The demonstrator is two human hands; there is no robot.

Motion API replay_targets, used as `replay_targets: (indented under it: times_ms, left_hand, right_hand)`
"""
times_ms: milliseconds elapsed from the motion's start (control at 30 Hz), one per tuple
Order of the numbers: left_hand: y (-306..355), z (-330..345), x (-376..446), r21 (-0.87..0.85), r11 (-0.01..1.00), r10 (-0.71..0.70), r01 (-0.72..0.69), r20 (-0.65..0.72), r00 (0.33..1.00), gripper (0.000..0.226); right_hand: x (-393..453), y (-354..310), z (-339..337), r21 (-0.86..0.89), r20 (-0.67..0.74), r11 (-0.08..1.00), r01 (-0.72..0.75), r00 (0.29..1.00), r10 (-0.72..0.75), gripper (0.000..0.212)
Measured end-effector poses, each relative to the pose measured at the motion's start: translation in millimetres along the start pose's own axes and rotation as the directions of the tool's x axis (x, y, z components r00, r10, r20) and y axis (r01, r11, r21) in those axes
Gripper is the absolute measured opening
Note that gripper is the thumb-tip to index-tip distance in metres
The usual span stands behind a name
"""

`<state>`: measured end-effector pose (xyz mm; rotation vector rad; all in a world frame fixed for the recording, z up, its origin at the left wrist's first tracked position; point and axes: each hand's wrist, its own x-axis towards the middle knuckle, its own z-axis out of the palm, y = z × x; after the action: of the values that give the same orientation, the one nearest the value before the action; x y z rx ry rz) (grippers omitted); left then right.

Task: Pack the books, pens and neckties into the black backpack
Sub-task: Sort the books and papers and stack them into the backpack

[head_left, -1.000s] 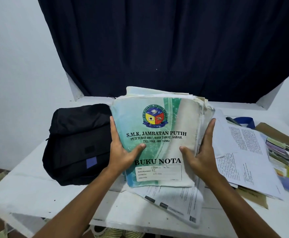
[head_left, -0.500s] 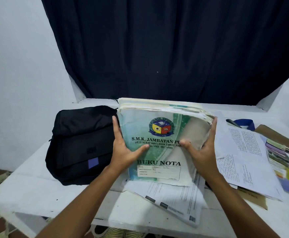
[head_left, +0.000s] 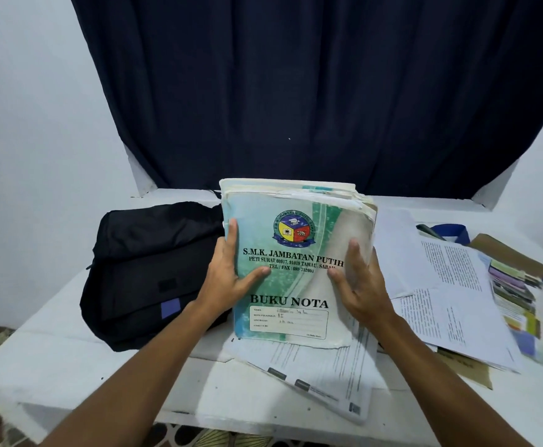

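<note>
Now I see the books (head_left: 296,269) standing as one stack on the worktop (head_left: 70,366), just right of the backpack (head_left: 154,272) and touching it. My left hand (head_left: 231,279) grips the stack's left edge, thumb on the cover. My right hand (head_left: 360,285) grips the right edge, thumb on the cover too. Papers (head_left: 441,285) lie right of the books, a blue strap (head_left: 450,230) behind them.
</note>
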<state>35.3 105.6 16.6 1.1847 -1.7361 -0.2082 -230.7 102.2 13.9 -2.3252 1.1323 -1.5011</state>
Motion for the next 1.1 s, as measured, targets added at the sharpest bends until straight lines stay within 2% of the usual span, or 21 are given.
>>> replay_targets:
  times_ms: [100, 200, 267, 367, 467, 600, 733, 867, 1000, 1100]
  left_hand:
    - [-14.0, -9.6, -1.7, -0.004, 0.999, 0.039, -0.039, 0.091, 0.995, 0.106]
    - [-17.2, -17.8, -7.5, 0.024, 0.999, 0.033, -0.038, 0.178, 0.984, 0.102]
    - [-13.6, -16.6, -11.6, 0.008, 0.998, 0.054, -0.056, 0.185, 0.981, 0.1]
    - [-8.9, -7.9, -14.2, -0.016, 0.997, 0.078, -0.077, 0.182, 0.98, 0.099]
    - [-7.1, -5.6, -14.5, -0.034, 0.999, 0.048, -0.042, 0.178, 0.983, 0.099]
    - [-8.8, -13.3, -12.3, -0.008, 0.998, 0.064, -0.064, 0.235, 0.97, 0.1]
    - [-2.7, -10.2, -7.5, 0.001, 1.0, 0.019, -0.02, 0.252, 0.968, 0.111]
    - [2.5, -8.2, 0.4, 0.015, 0.999, 0.029, -0.033, 0.228, 0.973, 0.118]
    - [0.6, -7.4, 2.6, 0.018, 0.999, 0.033, -0.038, 0.23, 0.973, 0.122]
    - [-1.7, -2.1, -2.3, 0.014, 0.999, -0.039, 0.037, 0.224, 0.974, 0.123]
  right_hand:
    - [2.8, -1.4, -4.0, 0.067, -0.019, 0.997, 0.033, 0.999, -0.032, 0.057]
    - [2.4, -2.8, -5.1, 0.161, -0.018, 0.986, -0.036, 0.999, 0.04, 0.061]
    - [1.0, -0.8, -8.2, 0.206, 0.043, 0.976, -0.073, 0.997, 0.066, 0.063]
    - [-1.5, 2.4, -11.0, 0.206, 0.088, 0.977, -0.047, 0.996, 0.029, 0.065]
    - [0.7, 3.6, -10.8, 0.177, 0.073, 0.984, 0.013, 0.997, -0.026, 0.065]
    - [7.1, 9.9, -14.8, 0.134, 0.107, 0.988, 0.083, 0.989, -0.097, 0.064]
    - [8.2, 10.0, -18.4, 0.113, 0.194, 0.992, 0.054, 0.978, -0.075, 0.074]
    - [12.4, 9.8, -17.2, 0.097, 0.165, 0.995, 0.028, 0.985, -0.044, 0.091]
    - [12.2, 12.4, -19.4, 0.078, 0.159, 0.997, 0.015, 0.987, -0.028, 0.088]
    - [8.0, 15.4, -16.3, 0.08, 0.204, 0.997, -0.023, 0.979, 0.006, 0.083]
